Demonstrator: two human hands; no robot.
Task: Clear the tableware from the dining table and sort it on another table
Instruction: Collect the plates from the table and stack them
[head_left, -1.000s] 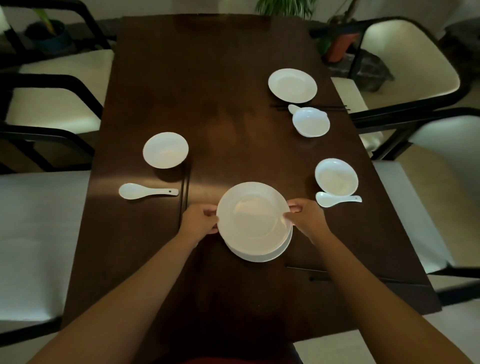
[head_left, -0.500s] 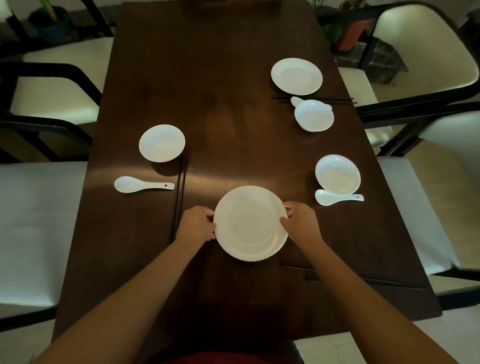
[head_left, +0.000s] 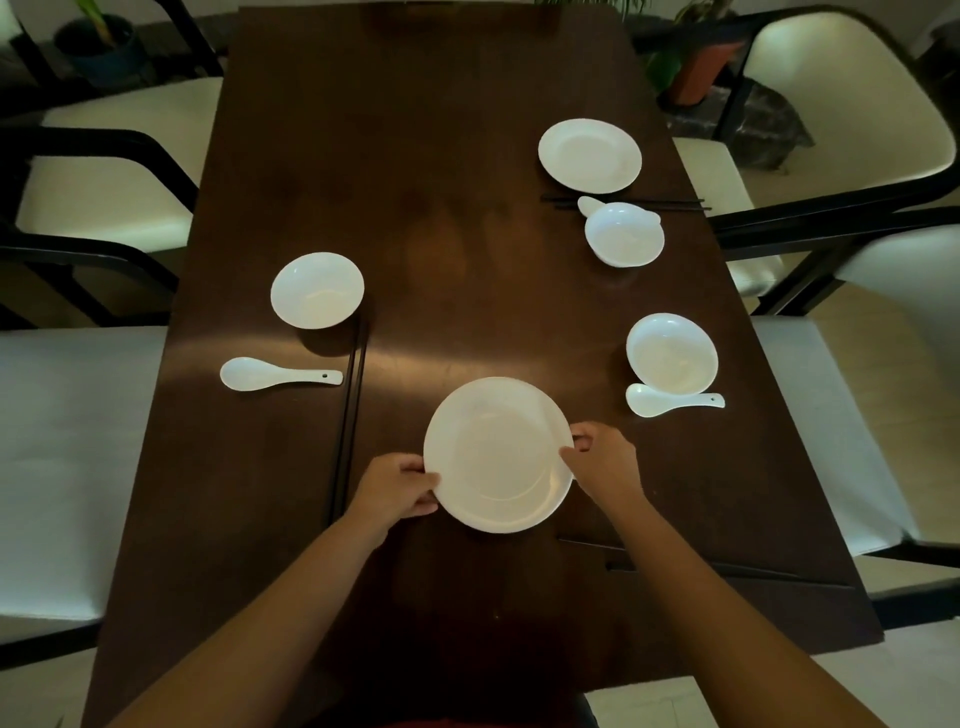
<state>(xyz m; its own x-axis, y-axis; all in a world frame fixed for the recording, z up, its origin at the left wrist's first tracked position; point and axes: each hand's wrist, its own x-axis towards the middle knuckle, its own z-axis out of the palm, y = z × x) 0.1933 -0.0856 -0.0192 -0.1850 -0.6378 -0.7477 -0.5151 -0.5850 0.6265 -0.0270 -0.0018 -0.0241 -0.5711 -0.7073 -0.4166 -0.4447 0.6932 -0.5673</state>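
Note:
A stack of white plates (head_left: 497, 454) sits near the front of the dark wooden dining table (head_left: 441, 156). My left hand (head_left: 397, 488) grips its left rim and my right hand (head_left: 602, 465) grips its right rim. Further out lie a white bowl (head_left: 317, 290) and a white spoon (head_left: 270, 373) on the left, a bowl (head_left: 671, 353) with a spoon (head_left: 667, 400) on the right, and a bowl (head_left: 623, 234) and a plate (head_left: 589, 155) at the far right. Black chopsticks (head_left: 349, 415) lie left of the stack.
Another pair of chopsticks (head_left: 680, 203) lies between the far plate and bowl, a third pair (head_left: 675, 558) near the front right. Cream chairs (head_left: 841, 93) with black frames stand along both long sides. Potted plants (head_left: 696, 67) stand on the floor beyond.
The upper plate, first offset above a lower one, now sits squarely on it as one stack. Both hands stayed on the rims. My view has shifted slightly.

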